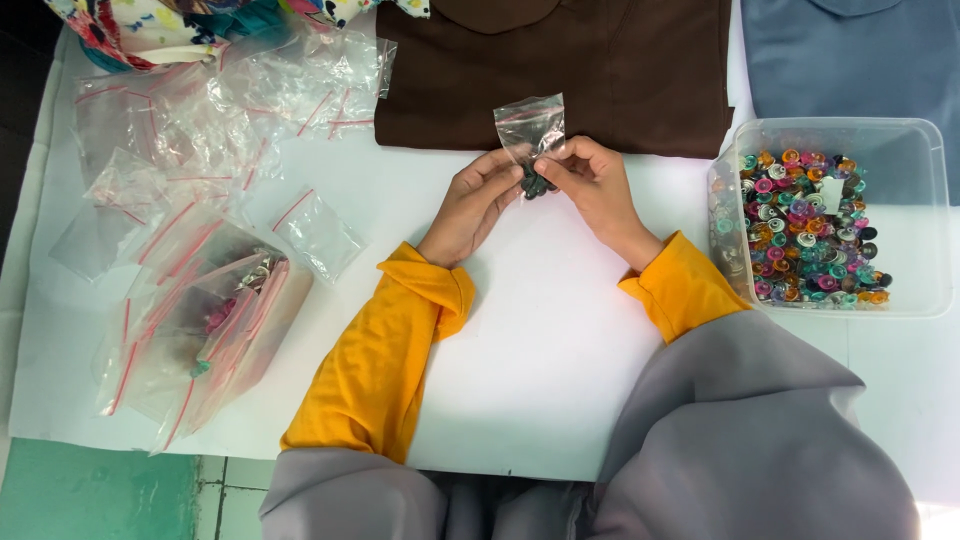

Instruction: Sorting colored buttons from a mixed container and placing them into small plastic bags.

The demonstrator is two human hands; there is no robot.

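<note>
Grey draped cloth and yellow sleeves fill the near edge of the view, above a white table sheet. Past them, the left hand and right hand meet over the middle of the table, fingertips pinched together on a small clear plastic zip bag with a red seal line and on a dark little cluster of pieces at its lower end. Both hands are narrowly closed on the bag. It stands nearly upright, long axis running away from the person, with its free end pointing toward a brown folded garment and the held end pointing back at the wearer. To the right, well apart, sits a clear plastic tub of small multicoloured round pieces. To the left lie heaps of clear zip bags with red seals.
</note>
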